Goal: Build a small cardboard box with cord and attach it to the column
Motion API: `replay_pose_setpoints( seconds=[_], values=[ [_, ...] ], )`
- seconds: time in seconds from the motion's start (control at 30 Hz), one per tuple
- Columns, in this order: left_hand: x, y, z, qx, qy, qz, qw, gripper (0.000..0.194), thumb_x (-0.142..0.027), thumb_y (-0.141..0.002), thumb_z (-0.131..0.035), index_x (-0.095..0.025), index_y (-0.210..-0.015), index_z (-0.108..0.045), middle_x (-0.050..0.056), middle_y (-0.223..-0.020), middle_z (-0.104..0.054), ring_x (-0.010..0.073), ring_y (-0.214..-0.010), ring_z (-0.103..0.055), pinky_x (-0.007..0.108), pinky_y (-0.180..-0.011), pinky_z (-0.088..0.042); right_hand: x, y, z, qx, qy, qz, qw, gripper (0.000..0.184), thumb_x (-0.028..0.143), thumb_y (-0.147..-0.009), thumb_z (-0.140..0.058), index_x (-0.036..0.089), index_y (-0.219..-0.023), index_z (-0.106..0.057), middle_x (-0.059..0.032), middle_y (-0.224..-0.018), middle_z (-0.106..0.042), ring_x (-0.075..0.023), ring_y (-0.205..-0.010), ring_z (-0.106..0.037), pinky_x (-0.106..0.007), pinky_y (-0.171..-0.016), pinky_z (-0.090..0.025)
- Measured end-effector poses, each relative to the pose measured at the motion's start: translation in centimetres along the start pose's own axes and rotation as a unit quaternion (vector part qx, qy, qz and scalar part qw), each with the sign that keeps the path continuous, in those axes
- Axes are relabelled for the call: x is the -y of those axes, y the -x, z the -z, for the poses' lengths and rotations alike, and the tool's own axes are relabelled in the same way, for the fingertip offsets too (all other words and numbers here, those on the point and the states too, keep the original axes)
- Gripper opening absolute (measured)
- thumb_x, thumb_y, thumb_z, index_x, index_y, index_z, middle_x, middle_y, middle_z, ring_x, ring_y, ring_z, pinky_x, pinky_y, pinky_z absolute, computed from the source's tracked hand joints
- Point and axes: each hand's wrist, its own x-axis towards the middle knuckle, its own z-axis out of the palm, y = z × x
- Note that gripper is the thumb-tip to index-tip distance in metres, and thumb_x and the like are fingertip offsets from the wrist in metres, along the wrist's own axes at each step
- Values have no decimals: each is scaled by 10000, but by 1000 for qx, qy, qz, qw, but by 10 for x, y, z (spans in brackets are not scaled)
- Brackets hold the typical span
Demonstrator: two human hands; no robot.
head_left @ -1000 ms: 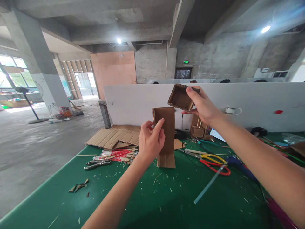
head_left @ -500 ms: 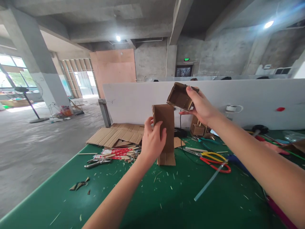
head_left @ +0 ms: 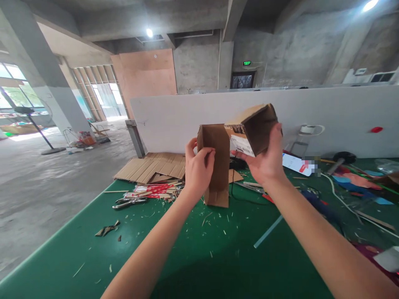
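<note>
My left hand (head_left: 199,168) pinches the left side wall of a tall, folded cardboard piece (head_left: 220,166), which stands upright with its open side toward me. My right hand (head_left: 268,162) grips a small open cardboard box (head_left: 249,128), thumb at its right edge and fingers beneath. The box is tilted, with its open side facing right and a white printed label (head_left: 241,144) on the wall toward me. Its left corner overlaps the top right edge of the tall piece in view; I cannot tell whether the two touch.
Flat cardboard sheets (head_left: 149,167), thin wooden sticks (head_left: 158,191) and metal pliers (head_left: 129,202) lie left on the green table (head_left: 174,265). A translucent glue stick (head_left: 268,231) and a lit phone (head_left: 299,164) lie right. A white partition (head_left: 174,116) stands behind.
My right hand has turned the small box, bringing its labelled side into view, and moved slightly right. My left hand stays on the tall piece. The view has tipped down a little.
</note>
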Motion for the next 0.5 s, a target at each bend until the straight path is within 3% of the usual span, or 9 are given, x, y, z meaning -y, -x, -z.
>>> replay_pose_setpoints(
  seconds=[0.17, 0.3, 0.4, 0.5],
  values=[
    [0, -2, -1, -33, -5, -38, 999, 130, -191, -911, -534, -220, -955, -653, 82, -1332, -367, 261, -1288, -407, 491, -1047, -422, -41, 28, 11, -73, -52, -58, 994, 622, 732, -802, -334, 327, -1247, -492, -69, -1267, -582, -294, -1068, -615, -412, -639, -564],
    [-10, -6, 1, -66, 3, -58, 996, 126, -180, -916, -523, -217, -936, -642, 69, -1321, -393, 251, -1320, -371, 477, -1050, -410, -59, 45, 36, -101, -56, -113, 987, 566, 709, -785, -432, 302, -1173, -499, -83, -1225, -591, -294, -1041, -615, -437, -661, -564],
    [-28, -9, 12, -111, 0, -63, 992, 120, -193, -910, -531, -220, -923, -647, 71, -1314, -419, 262, -1328, -360, 476, -1019, -421, -73, 52, 64, -164, 21, -87, 982, 551, 657, -783, -505, 342, -1224, -401, -62, -1324, -506, -270, -1096, -587, -450, -741, -557],
    [-48, -11, 29, -153, 45, -105, 982, 106, -196, -908, -531, -215, -892, -634, 59, -1121, -542, 210, -1165, -508, 405, -945, -468, -89, 59, 93, -204, 147, -42, 967, 584, 598, -755, -601, 332, -1230, -390, -57, -1294, -500, -256, -1173, -534, -477, -950, -474]
  ],
)
